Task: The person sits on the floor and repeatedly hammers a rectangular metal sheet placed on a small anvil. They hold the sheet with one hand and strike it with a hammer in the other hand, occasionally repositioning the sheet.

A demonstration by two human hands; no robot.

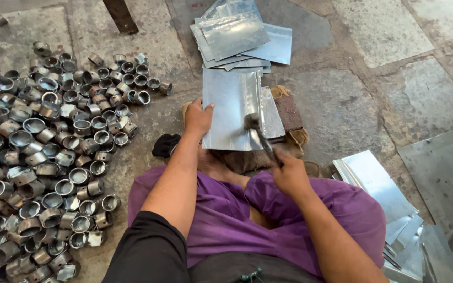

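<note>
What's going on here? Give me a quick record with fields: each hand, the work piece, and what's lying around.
left hand: pressed flat on the left edge of the metal sheet
right hand: gripping the hammer, head resting on the sheet's raised fold
sheet: shiny, lying on the stone floor before the seated person
left of person: heap of short metal rings
ahead: stack of flat sheets
right: more sheets
</note>
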